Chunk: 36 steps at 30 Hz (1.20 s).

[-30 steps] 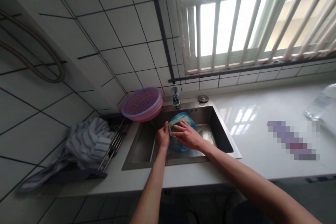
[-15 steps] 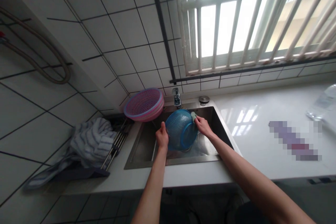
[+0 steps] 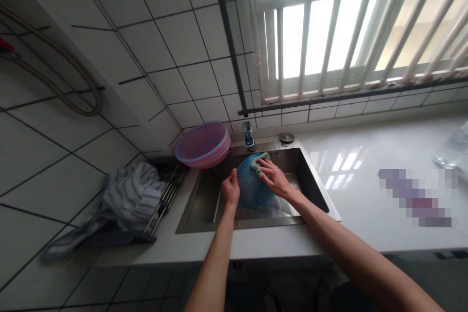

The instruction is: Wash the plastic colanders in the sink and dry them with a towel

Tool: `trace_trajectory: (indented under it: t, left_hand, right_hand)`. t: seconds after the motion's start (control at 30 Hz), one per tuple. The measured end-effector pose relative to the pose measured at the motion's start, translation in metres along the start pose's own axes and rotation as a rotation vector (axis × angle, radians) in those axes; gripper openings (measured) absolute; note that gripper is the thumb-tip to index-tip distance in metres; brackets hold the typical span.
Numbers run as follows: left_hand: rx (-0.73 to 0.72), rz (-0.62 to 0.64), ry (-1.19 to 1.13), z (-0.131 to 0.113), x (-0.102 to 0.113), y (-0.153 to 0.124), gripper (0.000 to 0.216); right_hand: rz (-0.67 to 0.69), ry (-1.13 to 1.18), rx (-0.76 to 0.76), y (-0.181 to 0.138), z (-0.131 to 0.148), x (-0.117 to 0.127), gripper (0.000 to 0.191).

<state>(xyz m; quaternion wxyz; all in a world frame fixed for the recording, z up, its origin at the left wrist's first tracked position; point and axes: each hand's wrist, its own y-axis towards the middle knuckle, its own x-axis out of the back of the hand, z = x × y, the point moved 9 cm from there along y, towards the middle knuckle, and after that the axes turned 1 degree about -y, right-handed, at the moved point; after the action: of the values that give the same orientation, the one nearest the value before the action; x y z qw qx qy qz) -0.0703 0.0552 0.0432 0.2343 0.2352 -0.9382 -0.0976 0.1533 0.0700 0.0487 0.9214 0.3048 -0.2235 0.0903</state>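
Observation:
A blue plastic colander (image 3: 250,190) stands tilted on its edge inside the steel sink (image 3: 204,204). My left hand (image 3: 231,189) grips its left rim with curled fingers. My right hand (image 3: 274,178) presses a small green cloth (image 3: 260,162) flat against the upper right of the colander's outside, fingers stretched over it. A pink colander (image 3: 203,144) rests on the sink's back left corner.
A tap (image 3: 248,135) and a round drain plug (image 3: 286,137) sit behind the sink. A striped towel (image 3: 129,195) lies over a dish rack (image 3: 164,197) to the left. White counter (image 3: 365,190) stretches right, with a clear plastic bag (image 3: 453,153) at its far end.
My right hand moved with the cloth from the colander's far right rim back onto its upper side. The colander has turned slightly in my left hand.

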Motion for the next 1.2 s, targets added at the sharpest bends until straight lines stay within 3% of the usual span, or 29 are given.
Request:
trace_trajectory:
  t: [0.17, 0.3, 0.43, 0.6, 0.83, 1.07, 1.2]
  left_hand:
    - [0.026, 0.018, 0.057, 0.000, 0.001, -0.002, 0.079]
    - [-0.013, 0.020, 0.045, -0.004, -0.001, 0.000, 0.083]
    - [0.025, -0.004, -0.037, 0.003, -0.001, 0.002, 0.084]
    - [0.103, -0.062, -0.154, 0.015, 0.006, 0.004, 0.079]
    - [0.351, -0.146, -0.327, 0.040, 0.013, 0.006, 0.087]
    - [0.597, -0.252, -0.406, 0.064, 0.022, -0.001, 0.072]
    - [0.588, -0.177, -0.408, 0.064, 0.015, 0.000, 0.073]
  right_hand:
    - [0.188, -0.185, 0.273, -0.011, 0.054, -0.031, 0.044]
    - [0.125, -0.174, 0.226, -0.004, 0.046, -0.023, 0.048]
    - [-0.040, -0.055, 0.084, 0.005, 0.015, 0.000, 0.047]
    - [-0.232, 0.125, -0.204, 0.003, -0.032, 0.025, 0.045]
    - [-0.294, 0.228, -0.717, -0.020, -0.103, 0.028, 0.048]
    - [-0.189, 0.662, -0.788, -0.029, -0.105, -0.008, 0.035]
    - [-0.260, 0.664, -0.811, -0.031, -0.110, -0.004, 0.039]
